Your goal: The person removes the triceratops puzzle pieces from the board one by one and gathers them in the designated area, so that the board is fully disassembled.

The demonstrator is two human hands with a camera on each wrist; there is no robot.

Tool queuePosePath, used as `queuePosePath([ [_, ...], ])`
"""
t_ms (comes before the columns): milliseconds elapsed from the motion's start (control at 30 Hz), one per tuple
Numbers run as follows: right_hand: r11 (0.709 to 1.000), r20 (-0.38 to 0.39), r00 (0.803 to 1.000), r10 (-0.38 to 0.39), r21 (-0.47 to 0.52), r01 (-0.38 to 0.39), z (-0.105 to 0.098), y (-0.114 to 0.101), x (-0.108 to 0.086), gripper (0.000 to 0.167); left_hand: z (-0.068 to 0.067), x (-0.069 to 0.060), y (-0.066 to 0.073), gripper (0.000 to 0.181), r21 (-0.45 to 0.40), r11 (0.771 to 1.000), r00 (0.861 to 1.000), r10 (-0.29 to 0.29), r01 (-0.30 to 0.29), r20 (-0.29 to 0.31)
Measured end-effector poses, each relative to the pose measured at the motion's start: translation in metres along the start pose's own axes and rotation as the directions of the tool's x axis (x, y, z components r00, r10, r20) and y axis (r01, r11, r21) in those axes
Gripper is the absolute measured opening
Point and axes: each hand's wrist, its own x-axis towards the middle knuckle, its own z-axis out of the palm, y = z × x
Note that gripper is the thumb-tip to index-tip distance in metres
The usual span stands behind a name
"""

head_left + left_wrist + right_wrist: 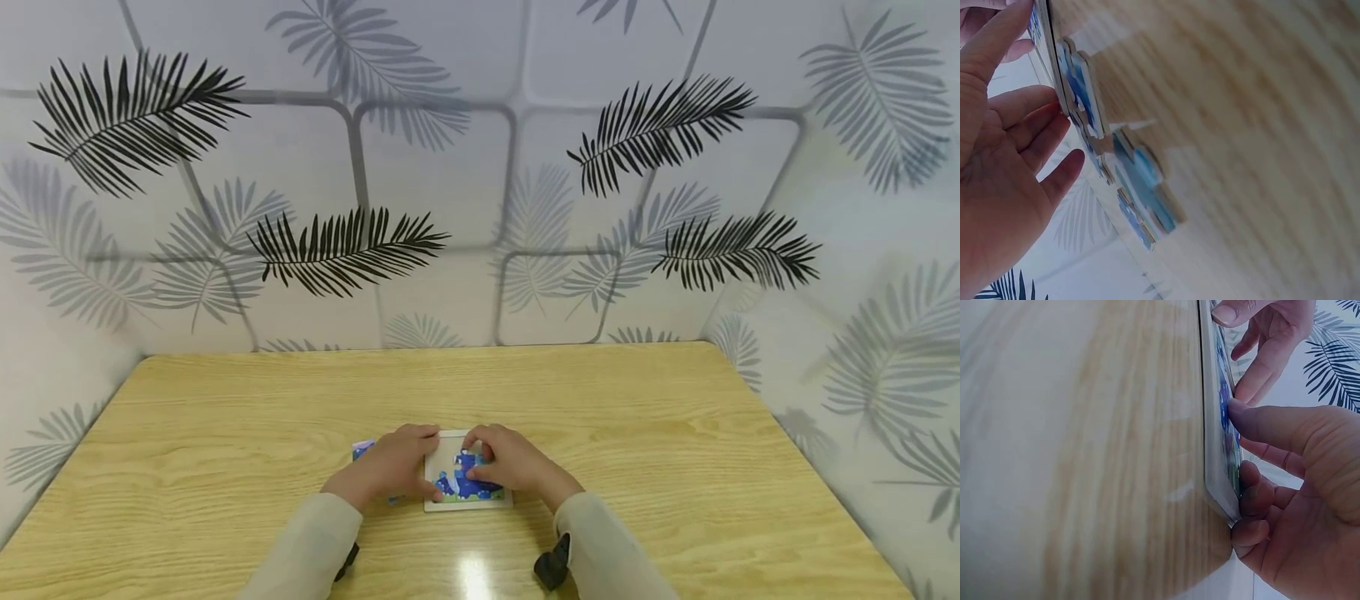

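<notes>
A: Where is the puzzle tray (472, 505) placed?

B: It is laid flat on the wooden table (637, 433), between the two hands. Its pale base is left bare at the upper left, while the lower part and the right side are covered by blue and green picture pieces.

A: What is done by the left hand (390, 462)?

B: The tray's left side is touched by it. The thumb and index finger are spread wide apart along the rim, and the other fingers are held loosely extended; nothing is gripped.

A: And by the right hand (517, 462)?

B: A dark blue puzzle piece (463, 467) is pinched over the tray between thumb and bent index finger. Whether it is fully seated cannot be told.

A: Are other pieces seen?

B: Several loose pieces (1144, 187) are scattered on the table left of the tray, near the left hand, by which they are partly hidden in the head view.
</notes>
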Motion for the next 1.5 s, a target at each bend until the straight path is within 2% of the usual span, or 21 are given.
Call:
queuePosePath([
  [333, 1.0, 0.008, 1.0, 0.017, -0.008, -0.017, 0.001, -0.001, -0.002, 0.025, 0.003, 0.001, 0.0, 0.082, 0.008, 1.0, 1.0, -0.02, 0.02, -0.005],
  [600, 0.999, -0.042, 0.999, -0.027, 0.015, 0.028, 0.005, -0.003, -0.005, 0.028, 0.003, 0.002, 0.001, 0.083, 0.004, 0.999, 0.999, -0.035, 0.035, 0.007],
  [900, 0.996, -0.069, 0.997, -0.033, 0.076, 0.038, 0.007, -0.006, -0.007, 0.03, 0.003, 0.001, 0.002, 0.082, 0.011, 0.999, 0.999, -0.041, 0.041, 0.007],
  [1000, 0.991, -0.083, 0.996, -0.023, 0.127, 0.033, 0.008, -0.005, -0.008, 0.026, 0.003, 0.001, 0.003, 0.081, 0.008, 0.999, 0.999, -0.044, 0.044, 0.008],
  [1100, 0.979, -0.108, 0.994, 0.011, 0.202, 0.011, 0.007, -0.002, -0.009, 0.019, 0.002, 0.001, 0.004, 0.081, -0.002, 0.999, 0.999, -0.051, 0.051, 0.01],
  [1233, 0.934, -0.148, 0.984, 0.1, 0.355, -0.042, 0.003, 0.001, -0.009, 0.013, 0.001, 0.001, 0.006, 0.082, -0.012, 0.998, 0.998, -0.062, 0.062, 0.013],
  [1367, 0.882, -0.205, 0.952, 0.226, 0.457, -0.111, -0.003, 0.007, -0.011, 0.012, 0.001, 0.0, 0.006, 0.082, -0.013, 0.998, 0.998, -0.065, 0.065, 0.023],
  [1500, 0.868, -0.271, 0.916, 0.296, 0.476, -0.14, -0.011, 0.019, -0.014, 0.012, 0.002, -0.001, 0.006, 0.082, -0.008, 0.998, 0.998, -0.057, 0.057, 0.032],
])
